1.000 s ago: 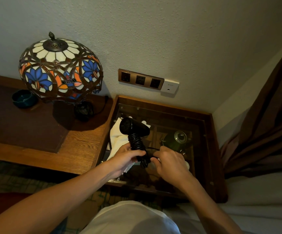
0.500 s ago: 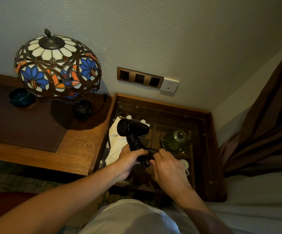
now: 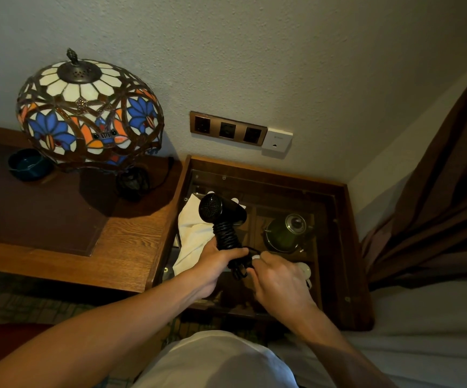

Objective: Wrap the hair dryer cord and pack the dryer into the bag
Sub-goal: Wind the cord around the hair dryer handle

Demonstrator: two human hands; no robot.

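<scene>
**Cord Wrap, Final Turns: Handling Notes**

The hair dryer (image 3: 222,210) is held in the air above the glass-topped surface (image 3: 335,219), over its left half, barrel upward. The cord (image 3: 226,236) is coiled in tight turns around the handle. The left hand (image 3: 215,261) is closed around the lower handle, clamping the coils. The right hand (image 3: 277,275) pinches the loose cord end beside the handle base; the plug itself is hard to make out.

Handling judgement: the dryer body is rigid plastic and probably light, manageable in one hand. The cord is flexible and springy; released coils are likely to unwind. Keep hold at the handle, over the wrapped turns, not at the barrel. Tuck the free end under a turn before letting go.

A white cloth (image 3: 191,231) lies at the left edge of the surface; it may be the bag, but this cannot be confirmed.
</scene>
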